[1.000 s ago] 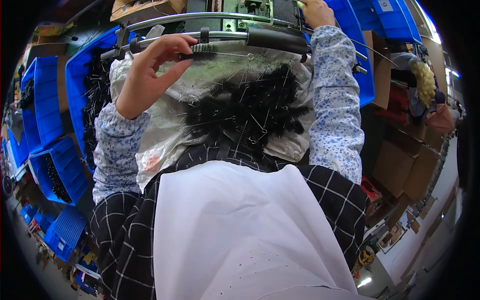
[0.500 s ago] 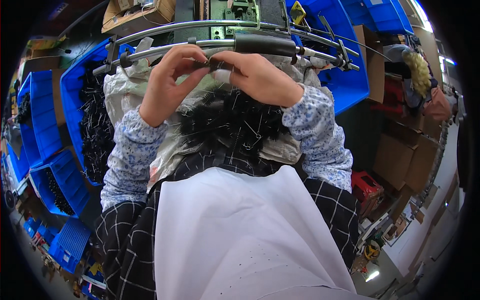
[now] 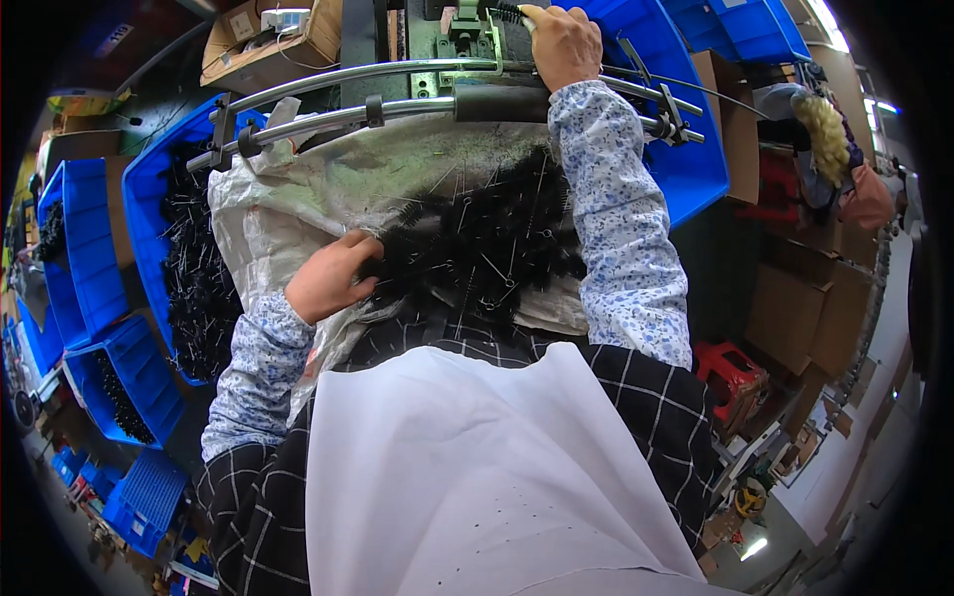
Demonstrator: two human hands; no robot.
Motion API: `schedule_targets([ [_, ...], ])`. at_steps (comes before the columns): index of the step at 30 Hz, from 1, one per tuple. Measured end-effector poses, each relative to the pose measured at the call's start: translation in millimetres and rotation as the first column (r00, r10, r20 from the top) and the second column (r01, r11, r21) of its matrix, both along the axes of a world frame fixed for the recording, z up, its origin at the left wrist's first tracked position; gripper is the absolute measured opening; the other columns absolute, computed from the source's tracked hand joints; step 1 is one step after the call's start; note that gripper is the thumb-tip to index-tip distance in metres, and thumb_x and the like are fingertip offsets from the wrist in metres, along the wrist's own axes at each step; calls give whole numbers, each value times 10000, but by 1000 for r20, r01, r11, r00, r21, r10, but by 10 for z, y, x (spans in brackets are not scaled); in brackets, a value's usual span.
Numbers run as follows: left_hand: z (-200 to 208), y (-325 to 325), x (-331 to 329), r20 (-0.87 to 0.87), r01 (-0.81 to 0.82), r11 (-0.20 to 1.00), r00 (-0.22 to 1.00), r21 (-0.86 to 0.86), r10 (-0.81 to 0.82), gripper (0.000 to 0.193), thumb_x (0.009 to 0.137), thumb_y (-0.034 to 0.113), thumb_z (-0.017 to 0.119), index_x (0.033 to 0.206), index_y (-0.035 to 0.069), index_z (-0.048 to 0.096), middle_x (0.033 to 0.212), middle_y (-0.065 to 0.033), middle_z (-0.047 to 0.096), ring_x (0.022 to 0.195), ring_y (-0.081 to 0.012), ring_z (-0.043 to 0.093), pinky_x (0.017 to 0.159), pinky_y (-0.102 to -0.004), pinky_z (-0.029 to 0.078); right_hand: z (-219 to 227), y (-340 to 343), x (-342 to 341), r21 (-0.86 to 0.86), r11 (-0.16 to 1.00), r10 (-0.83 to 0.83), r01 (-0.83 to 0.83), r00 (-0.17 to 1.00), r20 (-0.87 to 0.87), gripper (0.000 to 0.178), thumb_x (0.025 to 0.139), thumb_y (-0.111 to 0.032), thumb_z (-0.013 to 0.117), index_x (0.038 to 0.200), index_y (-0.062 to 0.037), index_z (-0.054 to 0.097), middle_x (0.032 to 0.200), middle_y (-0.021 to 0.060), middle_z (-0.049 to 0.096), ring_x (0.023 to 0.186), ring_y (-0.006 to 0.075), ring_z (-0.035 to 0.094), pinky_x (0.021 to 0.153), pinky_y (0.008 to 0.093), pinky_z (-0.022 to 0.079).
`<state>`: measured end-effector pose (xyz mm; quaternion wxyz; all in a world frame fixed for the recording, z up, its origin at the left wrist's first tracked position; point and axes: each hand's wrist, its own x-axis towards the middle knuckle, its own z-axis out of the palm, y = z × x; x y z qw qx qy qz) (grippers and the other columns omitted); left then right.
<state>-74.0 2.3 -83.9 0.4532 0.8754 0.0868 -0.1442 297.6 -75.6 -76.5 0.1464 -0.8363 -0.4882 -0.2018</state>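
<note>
My right hand is stretched far forward over the machine, its fingers closed on a small black bristle brush that points left toward the metal fixture. Close to my lap, my left hand rests at the left edge of a heap of black wire brushes, their thin metal stems and looped ends showing. Its thumb and fingers are curled at the bristles; what lies between them blends into the dark heap. A pale woven sack lies under the heap.
Two curved metal rails, one with a black padded sleeve, cross in front of the machine. A blue bin of similar brushes stands left; another blue bin is at right. A cardboard box sits behind the rails.
Both hands were together above the rails' near side. The right hand has gone forward and right to the machine with a brush; the left has dropped back to the heap.
</note>
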Motion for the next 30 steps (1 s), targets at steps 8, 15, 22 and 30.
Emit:
schedule_targets([
  [8, 271, 97, -27, -37, -87, 994, 996, -60, 85, 282, 740, 64, 644, 994, 24, 528, 929, -135, 557, 766, -261, 600, 704, -364, 486, 2, 57, 9, 19, 998, 61, -59, 992, -112, 195, 832, -168, 583, 988, -154, 699, 834, 72, 633, 878, 281, 568, 777, 412, 437],
  [15, 457, 324, 34, 99, -221, 962, 966, -161, 238, 269, 736, 19, 634, 983, 13, 529, 846, -78, 562, 726, -169, 587, 694, -282, 474, 38, 52, 57, -107, 991, -83, 80, 996, -28, 337, 816, -255, 634, 1138, -156, 628, 1006, 76, 602, 1016, 280, 507, 829, 459, 403],
  [22, 575, 435, 60, 312, -347, 883, 841, -316, 443, 356, 757, -68, 593, 1093, 26, 520, 1009, -51, 590, 827, -116, 606, 783, -261, 480, -138, -48, 21, -16, 979, -203, 203, 967, -152, 355, 747, -237, 643, 1075, -101, 653, 1068, 127, 646, 1073, 314, 554, 888, 463, 415],
  [30, 602, 476, 143, 333, -307, 899, 851, -314, 407, 351, 765, -103, 573, 1089, 22, 528, 1094, -68, 556, 995, -135, 562, 913, -281, 436, -273, 320, -292, 74, 992, -92, 99, 991, -95, 276, 769, -190, 557, 974, -52, 680, 956, 142, 668, 1045, 334, 571, 893, 475, 424],
])
